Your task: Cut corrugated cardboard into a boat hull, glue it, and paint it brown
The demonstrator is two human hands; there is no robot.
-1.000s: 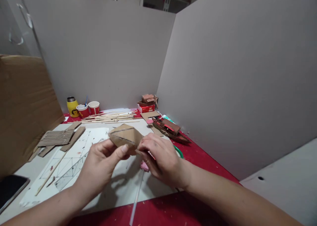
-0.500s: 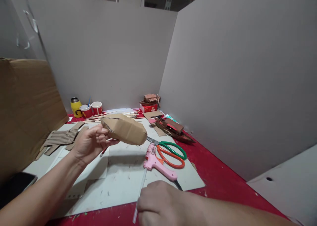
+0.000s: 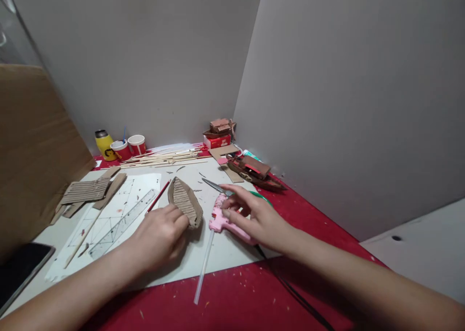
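Note:
A boat-shaped piece of corrugated cardboard (image 3: 184, 200) rests hollow side up on the white board (image 3: 221, 248). My left hand (image 3: 160, 236) is closed on its near end. My right hand (image 3: 254, 217) lies with fingers spread over the pink glue gun (image 3: 220, 220), its fingertips touching the gun's body. A clear glue stick (image 3: 202, 272) sticks out of the gun's back toward me. Green-handled scissors (image 3: 218, 188) lie just beyond my right hand, partly hidden by it.
A clear ruler (image 3: 123, 223), a red pencil (image 3: 159, 196) and a drawing sheet (image 3: 105, 224) lie left. Cardboard strips (image 3: 85, 191), wooden sticks (image 3: 163, 159), cups (image 3: 137, 144), a yellow bottle (image 3: 104, 144) and a brown model boat (image 3: 254, 172) sit farther back. A phone (image 3: 20, 268) lies near left.
My left hand has lowered the cardboard hull from the air onto the board and turned it hollow side up. My right hand has moved from the near edge up onto the glue gun.

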